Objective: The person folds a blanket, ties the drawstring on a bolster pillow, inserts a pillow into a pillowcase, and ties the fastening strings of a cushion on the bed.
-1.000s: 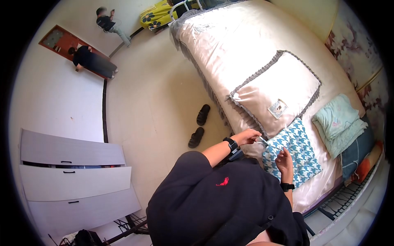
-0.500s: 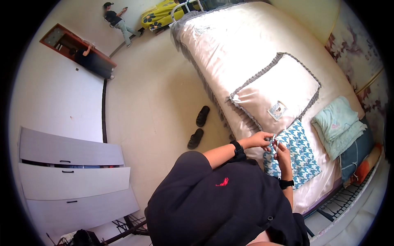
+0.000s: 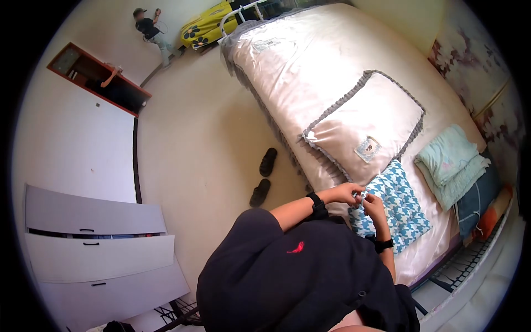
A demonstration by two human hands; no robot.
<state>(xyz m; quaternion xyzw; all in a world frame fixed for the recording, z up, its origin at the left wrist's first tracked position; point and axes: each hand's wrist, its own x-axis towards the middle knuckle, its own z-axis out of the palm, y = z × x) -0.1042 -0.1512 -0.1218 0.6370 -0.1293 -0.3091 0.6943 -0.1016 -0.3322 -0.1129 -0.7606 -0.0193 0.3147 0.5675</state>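
A teal and white patterned cushion [image 3: 401, 213] lies on the bed's near side, touching a pink pillow [image 3: 368, 122] with a grey ruffled edge. At the cushion's left corner my left hand [image 3: 347, 193] pinches a thin white tie. Close beside it, on the right, my right hand [image 3: 374, 207] has its fingers closed on the same tie. The fingertips of both hands nearly meet and partly hide the tie. Both wrists wear black bands.
The bed [image 3: 298, 61] carries a folded mint blanket [image 3: 451, 163] at right. Black slippers [image 3: 260, 192] lie on the floor. Grey drawers [image 3: 99, 257] stand lower left. One person [image 3: 149, 30] stands at the back; another [image 3: 119, 91] is at a doorway.
My hands have come together at the cushion's corner; they were apart with the tie stretched between them. The person at the doorway has moved farther in, and the view has shifted slightly.
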